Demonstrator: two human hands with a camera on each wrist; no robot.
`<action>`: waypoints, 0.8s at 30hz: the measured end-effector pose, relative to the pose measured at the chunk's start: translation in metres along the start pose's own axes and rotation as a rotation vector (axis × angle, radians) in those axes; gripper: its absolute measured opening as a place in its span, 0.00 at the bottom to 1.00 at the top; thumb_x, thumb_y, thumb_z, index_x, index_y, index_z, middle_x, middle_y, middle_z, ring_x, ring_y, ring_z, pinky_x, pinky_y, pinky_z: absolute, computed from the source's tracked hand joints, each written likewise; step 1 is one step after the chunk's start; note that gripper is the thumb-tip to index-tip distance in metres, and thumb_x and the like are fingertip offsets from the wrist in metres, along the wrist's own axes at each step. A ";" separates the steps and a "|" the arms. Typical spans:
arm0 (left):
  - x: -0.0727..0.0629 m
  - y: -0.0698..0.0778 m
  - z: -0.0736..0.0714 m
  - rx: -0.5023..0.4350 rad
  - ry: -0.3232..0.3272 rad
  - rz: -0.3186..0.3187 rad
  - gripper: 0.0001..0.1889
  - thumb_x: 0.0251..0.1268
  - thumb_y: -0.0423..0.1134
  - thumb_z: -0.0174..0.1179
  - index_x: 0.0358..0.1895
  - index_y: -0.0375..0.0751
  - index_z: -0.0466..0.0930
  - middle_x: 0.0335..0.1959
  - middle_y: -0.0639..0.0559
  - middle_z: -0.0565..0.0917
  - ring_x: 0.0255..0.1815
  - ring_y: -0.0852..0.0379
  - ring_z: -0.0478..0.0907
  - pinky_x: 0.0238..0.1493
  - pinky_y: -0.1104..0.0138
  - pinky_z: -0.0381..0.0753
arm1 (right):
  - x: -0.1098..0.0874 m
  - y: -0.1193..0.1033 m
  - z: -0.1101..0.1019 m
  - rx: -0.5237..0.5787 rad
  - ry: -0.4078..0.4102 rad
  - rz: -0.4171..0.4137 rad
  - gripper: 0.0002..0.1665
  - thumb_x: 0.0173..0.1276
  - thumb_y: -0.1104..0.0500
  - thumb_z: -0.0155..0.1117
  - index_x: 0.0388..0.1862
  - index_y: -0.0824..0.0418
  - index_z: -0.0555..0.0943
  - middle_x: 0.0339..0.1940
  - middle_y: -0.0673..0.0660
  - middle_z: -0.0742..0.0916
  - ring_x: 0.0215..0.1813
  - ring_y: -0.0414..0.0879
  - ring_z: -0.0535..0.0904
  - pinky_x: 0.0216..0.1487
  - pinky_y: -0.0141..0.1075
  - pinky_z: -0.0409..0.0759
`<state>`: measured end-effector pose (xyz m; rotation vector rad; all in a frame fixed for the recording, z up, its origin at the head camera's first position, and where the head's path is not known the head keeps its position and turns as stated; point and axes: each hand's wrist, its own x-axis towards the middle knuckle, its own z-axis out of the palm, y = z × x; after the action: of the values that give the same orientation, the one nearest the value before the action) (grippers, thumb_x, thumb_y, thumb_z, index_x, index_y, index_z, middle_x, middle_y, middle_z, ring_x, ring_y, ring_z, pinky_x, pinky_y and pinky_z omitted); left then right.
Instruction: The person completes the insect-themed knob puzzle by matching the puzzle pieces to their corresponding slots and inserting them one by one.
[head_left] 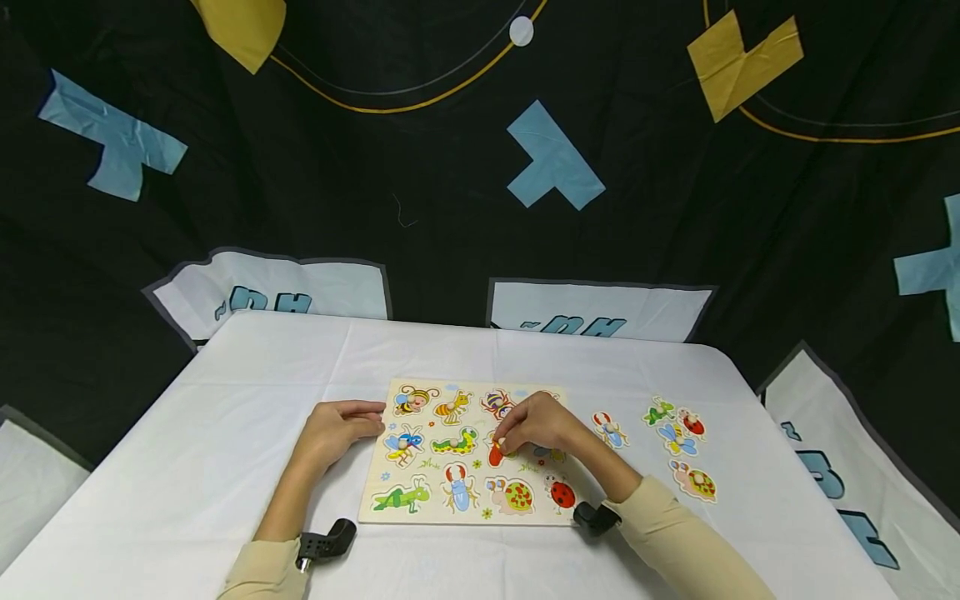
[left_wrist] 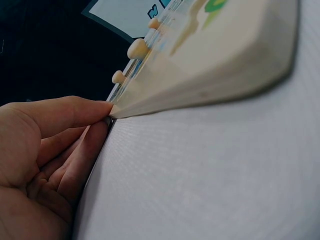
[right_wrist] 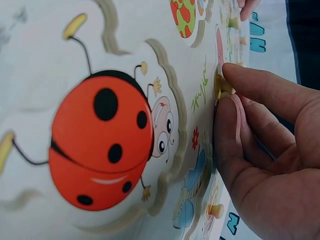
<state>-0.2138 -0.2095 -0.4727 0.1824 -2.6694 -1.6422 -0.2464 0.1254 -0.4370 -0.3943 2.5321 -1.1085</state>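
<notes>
A wooden peg puzzle board (head_left: 480,527) printed with colourful insects lies flat on the table. At its left edge my left hand (head_left: 335,433) holds on with thumb and fingertips; the left wrist view shows the thumb against the board's rim (left_wrist: 200,97). Over the right half of the board, my right hand (head_left: 542,423) pinches the wooden knob (right_wrist: 226,86) of a red puzzle piece (head_left: 496,454) between thumb and finger. Its outline is mostly hidden by the fingers. A ladybug picture (right_wrist: 102,140) without a knob lies in a recess near the right wrist.
Right of the board lie loose pieces: a beetle (head_left: 610,430), a green insect (head_left: 658,411), a ladybug (head_left: 692,422), a blue-winged insect (head_left: 677,440) and a snail (head_left: 693,482). Wooden knobs (left_wrist: 137,48) stand up from the board. A black curtain (head_left: 450,208) hangs behind the white-covered table (head_left: 187,467).
</notes>
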 end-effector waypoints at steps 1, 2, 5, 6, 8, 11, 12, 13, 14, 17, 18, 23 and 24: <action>0.000 0.000 0.000 -0.001 0.001 0.001 0.20 0.58 0.37 0.72 0.55 0.39 0.87 0.41 0.51 0.91 0.41 0.64 0.85 0.47 0.72 0.76 | 0.000 0.000 0.000 0.000 -0.001 0.000 0.07 0.50 0.63 0.81 0.31 0.57 0.92 0.24 0.49 0.90 0.29 0.40 0.79 0.35 0.32 0.76; 0.000 0.000 0.000 -0.003 0.001 0.002 0.20 0.58 0.37 0.72 0.55 0.39 0.87 0.41 0.50 0.91 0.41 0.64 0.85 0.47 0.72 0.76 | 0.000 0.000 0.000 0.000 -0.001 0.000 0.07 0.50 0.63 0.81 0.31 0.57 0.92 0.24 0.49 0.90 0.29 0.40 0.79 0.35 0.32 0.76; 0.000 -0.001 0.000 -0.008 0.000 0.004 0.20 0.58 0.37 0.72 0.55 0.38 0.87 0.41 0.50 0.91 0.41 0.65 0.85 0.46 0.73 0.76 | 0.000 0.000 0.000 0.012 -0.004 0.005 0.07 0.50 0.63 0.81 0.31 0.57 0.92 0.25 0.49 0.90 0.29 0.40 0.79 0.35 0.32 0.76; 0.001 -0.001 0.000 -0.009 0.000 0.004 0.20 0.58 0.37 0.72 0.55 0.38 0.87 0.41 0.50 0.91 0.41 0.65 0.85 0.46 0.73 0.76 | 0.000 0.000 0.000 0.014 -0.004 0.005 0.08 0.50 0.63 0.81 0.31 0.57 0.92 0.25 0.49 0.90 0.29 0.40 0.79 0.35 0.32 0.76; 0.001 -0.001 0.000 -0.012 0.000 0.004 0.20 0.58 0.37 0.73 0.55 0.39 0.87 0.42 0.50 0.91 0.41 0.65 0.85 0.45 0.74 0.76 | 0.000 -0.001 0.000 0.021 -0.003 0.007 0.08 0.50 0.64 0.81 0.31 0.58 0.92 0.25 0.50 0.90 0.28 0.40 0.79 0.34 0.32 0.76; 0.001 -0.002 0.000 -0.012 -0.001 0.005 0.20 0.58 0.37 0.73 0.55 0.39 0.87 0.42 0.50 0.91 0.42 0.65 0.85 0.46 0.74 0.76 | -0.001 -0.001 0.000 0.024 -0.003 0.009 0.08 0.49 0.64 0.81 0.31 0.58 0.91 0.25 0.50 0.90 0.28 0.40 0.78 0.33 0.33 0.76; 0.001 -0.002 0.000 -0.012 -0.001 0.005 0.20 0.58 0.37 0.72 0.55 0.39 0.87 0.42 0.50 0.91 0.42 0.65 0.85 0.46 0.74 0.76 | -0.001 -0.001 -0.001 0.025 -0.003 0.007 0.08 0.49 0.64 0.81 0.31 0.58 0.91 0.25 0.50 0.90 0.27 0.40 0.78 0.33 0.33 0.76; 0.001 -0.002 0.000 -0.011 -0.001 0.004 0.20 0.58 0.37 0.72 0.55 0.39 0.87 0.42 0.50 0.91 0.42 0.65 0.85 0.46 0.73 0.76 | -0.001 -0.002 -0.001 0.026 -0.005 0.005 0.08 0.49 0.64 0.81 0.31 0.59 0.91 0.25 0.50 0.90 0.27 0.41 0.78 0.33 0.33 0.76; 0.001 -0.002 0.000 -0.010 -0.001 0.004 0.20 0.58 0.37 0.72 0.55 0.39 0.87 0.42 0.50 0.91 0.42 0.65 0.85 0.46 0.73 0.76 | -0.001 -0.002 -0.001 0.027 -0.008 0.004 0.08 0.49 0.65 0.81 0.31 0.59 0.91 0.25 0.50 0.90 0.27 0.41 0.78 0.33 0.33 0.76; 0.001 -0.001 0.000 -0.009 -0.002 0.003 0.20 0.58 0.37 0.72 0.55 0.39 0.87 0.41 0.51 0.91 0.41 0.65 0.85 0.47 0.72 0.76 | -0.001 -0.001 -0.002 0.031 -0.019 -0.002 0.08 0.50 0.65 0.80 0.31 0.59 0.91 0.26 0.50 0.90 0.28 0.40 0.78 0.33 0.33 0.76; 0.000 -0.001 0.000 -0.008 -0.002 0.003 0.20 0.58 0.38 0.72 0.55 0.39 0.87 0.41 0.51 0.91 0.41 0.65 0.85 0.48 0.72 0.76 | -0.001 -0.001 -0.002 0.034 -0.024 -0.004 0.08 0.50 0.65 0.80 0.31 0.59 0.91 0.26 0.50 0.90 0.28 0.40 0.78 0.33 0.33 0.76; 0.000 0.001 0.000 -0.007 -0.005 0.000 0.20 0.58 0.38 0.72 0.55 0.39 0.87 0.40 0.51 0.91 0.41 0.64 0.85 0.48 0.71 0.76 | -0.002 -0.001 -0.004 0.031 -0.031 -0.018 0.08 0.52 0.64 0.79 0.33 0.58 0.92 0.30 0.50 0.91 0.29 0.40 0.78 0.33 0.33 0.76; 0.000 0.001 -0.001 -0.006 -0.004 -0.002 0.20 0.58 0.38 0.72 0.55 0.39 0.87 0.41 0.51 0.91 0.41 0.64 0.85 0.48 0.71 0.75 | -0.002 -0.001 -0.004 0.028 -0.030 -0.021 0.08 0.52 0.64 0.79 0.33 0.58 0.92 0.31 0.50 0.91 0.29 0.40 0.78 0.33 0.33 0.76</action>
<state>-0.2136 -0.2095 -0.4714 0.1815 -2.6679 -1.6526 -0.2461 0.1286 -0.4333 -0.4284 2.4892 -1.1362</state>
